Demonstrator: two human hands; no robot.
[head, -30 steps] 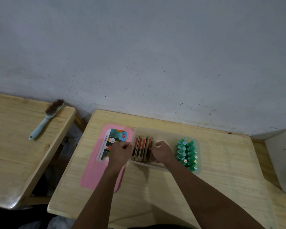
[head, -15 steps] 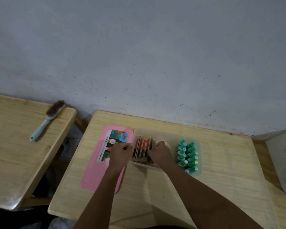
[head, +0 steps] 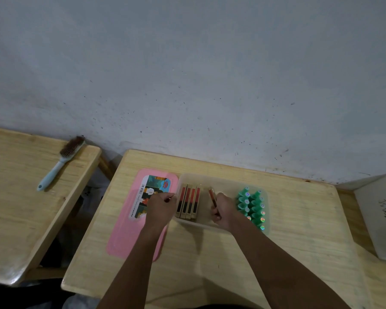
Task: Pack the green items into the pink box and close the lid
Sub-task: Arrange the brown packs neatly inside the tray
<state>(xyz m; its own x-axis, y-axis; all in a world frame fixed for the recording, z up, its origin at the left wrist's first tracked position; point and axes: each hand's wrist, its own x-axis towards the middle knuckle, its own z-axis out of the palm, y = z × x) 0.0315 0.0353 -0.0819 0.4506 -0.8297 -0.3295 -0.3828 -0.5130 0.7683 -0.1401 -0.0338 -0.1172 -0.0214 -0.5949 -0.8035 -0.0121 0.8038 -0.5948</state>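
A translucent box (head: 210, 178) stands on the wooden desk (head: 299, 219). Several small green bottles (head: 252, 207) with shiny caps fill its right end in two rows. Three red-and-gold slim packs (head: 188, 202) stand side by side at its left end. The pink lid (head: 129, 237), with a picture label, lies flat on the desk left of the box. My left hand (head: 161, 207) is closed at the box's left wall. My right hand (head: 224, 214) grips one more slim pack (head: 212, 196), tilted, in the gap between the other packs and the green bottles.
A second wooden desk (head: 20, 197) stands to the left across a gap, with a light-blue brush (head: 60, 162) on it. A white box (head: 379, 215) with handwriting sits at the right edge. A grey wall runs behind both desks.
My right hand has pulled one slim pack away from the row, toward the right, and tilted it. My left hand stayed at the box's left wall.
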